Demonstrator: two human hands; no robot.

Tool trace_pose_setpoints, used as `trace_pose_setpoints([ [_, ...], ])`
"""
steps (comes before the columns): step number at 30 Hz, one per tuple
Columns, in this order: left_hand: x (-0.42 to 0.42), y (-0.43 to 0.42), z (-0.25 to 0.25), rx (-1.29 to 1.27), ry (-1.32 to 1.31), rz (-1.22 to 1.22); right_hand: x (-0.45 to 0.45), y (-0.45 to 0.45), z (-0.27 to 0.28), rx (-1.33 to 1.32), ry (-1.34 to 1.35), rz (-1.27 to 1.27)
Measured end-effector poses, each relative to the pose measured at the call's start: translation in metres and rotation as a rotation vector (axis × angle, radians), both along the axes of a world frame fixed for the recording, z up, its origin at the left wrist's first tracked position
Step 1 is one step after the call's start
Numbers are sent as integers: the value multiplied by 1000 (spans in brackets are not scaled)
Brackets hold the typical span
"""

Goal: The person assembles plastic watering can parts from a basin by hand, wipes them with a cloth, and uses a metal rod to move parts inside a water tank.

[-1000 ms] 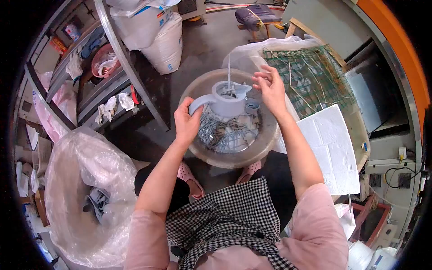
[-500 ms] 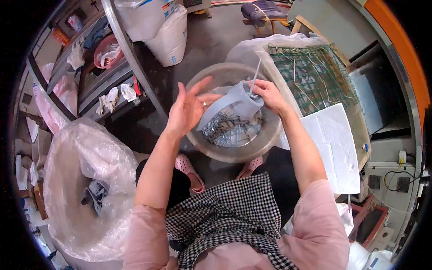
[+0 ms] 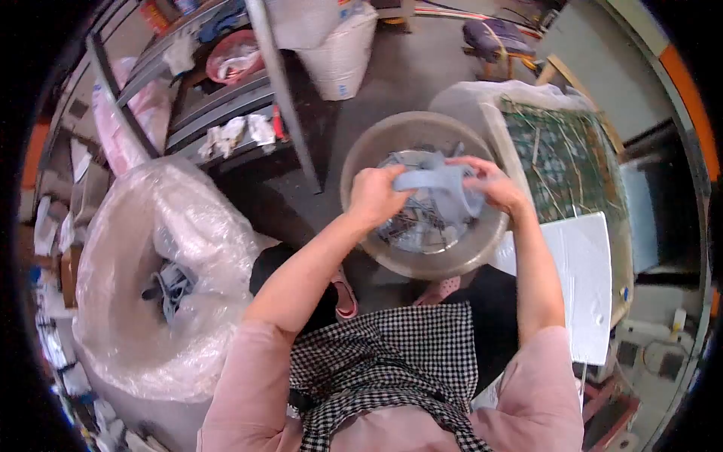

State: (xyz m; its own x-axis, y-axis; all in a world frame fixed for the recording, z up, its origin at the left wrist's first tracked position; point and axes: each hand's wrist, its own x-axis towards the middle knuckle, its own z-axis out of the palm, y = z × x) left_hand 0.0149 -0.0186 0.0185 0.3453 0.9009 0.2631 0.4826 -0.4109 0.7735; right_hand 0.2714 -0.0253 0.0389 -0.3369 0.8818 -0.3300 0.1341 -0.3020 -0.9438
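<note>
A pale blue-grey plastic part, with a round hollow end and a flat arm, is held over the basin. My left hand is closed on the tip of its arm. At the hollow end, my right hand curls its fingers around the rim, somewhat blurred by motion. Whether a thin rod is still in that hand cannot be made out. Beneath the part, a round plastic basin holds a heap of thin metal pieces, partly hidden by the part and my hands.
On the left stands a large plastic-lined container with grey plastic parts inside. A metal shelf rises behind it. On the right are a bin with green netting and a white foam board. A white sack stands at the back.
My left hand has gone from spread fingers to gripping the part's arm. The part has turned, its arm now pointing left. The upright thin rod no longer shows. The view has shifted.
</note>
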Motion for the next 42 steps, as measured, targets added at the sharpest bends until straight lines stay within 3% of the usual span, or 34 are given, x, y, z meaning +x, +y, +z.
trace_pose_setpoints([
  [2,-1,0,-3,186,75,-23,2,4,-16,25,98,122],
  [4,2,-2,-8,359,81,-68,2,7,-23,47,-4,271],
  [7,4,-3,-11,315,117,-44,0,9,-25,77,-153,227],
  [8,4,-3,-10,330,112,-33,0,10,-33,48,-47,157],
  [13,10,-1,-16,307,129,32,-9,7,-51,109,-62,19],
  [15,15,0,-18,309,118,36,-11,6,-65,320,-437,-111],
  [20,18,8,-25,265,149,16,6,16,-47,385,-468,-24],
  [21,18,8,-25,263,147,22,16,15,-44,232,-319,-55],
  [24,15,10,-16,195,90,107,35,16,-17,196,-28,-256],
  [26,4,10,-1,172,-50,276,31,24,-10,260,105,-516],
  [27,-4,16,-3,143,-171,350,30,29,-17,265,102,-504],
  [29,-29,25,10,127,-482,476,28,47,-46,345,-262,-526],
  [30,-56,18,40,-20,-471,516,6,53,-48,444,-394,-458],
  [32,-105,22,56,-280,-605,762,-45,71,-60,444,-449,-305],
  [33,-132,13,68,-461,-977,692,-71,87,-78,507,-445,-232],
  [34,-158,8,67,-505,-1107,755,-114,95,-69,619,-565,-146],
  [36,-213,-7,42,-559,-1335,726,-195,121,-70,617,-444,-14],
  [42,-282,-61,-18,-524,-1540,921,-409,219,-101,924,-517,194],
])
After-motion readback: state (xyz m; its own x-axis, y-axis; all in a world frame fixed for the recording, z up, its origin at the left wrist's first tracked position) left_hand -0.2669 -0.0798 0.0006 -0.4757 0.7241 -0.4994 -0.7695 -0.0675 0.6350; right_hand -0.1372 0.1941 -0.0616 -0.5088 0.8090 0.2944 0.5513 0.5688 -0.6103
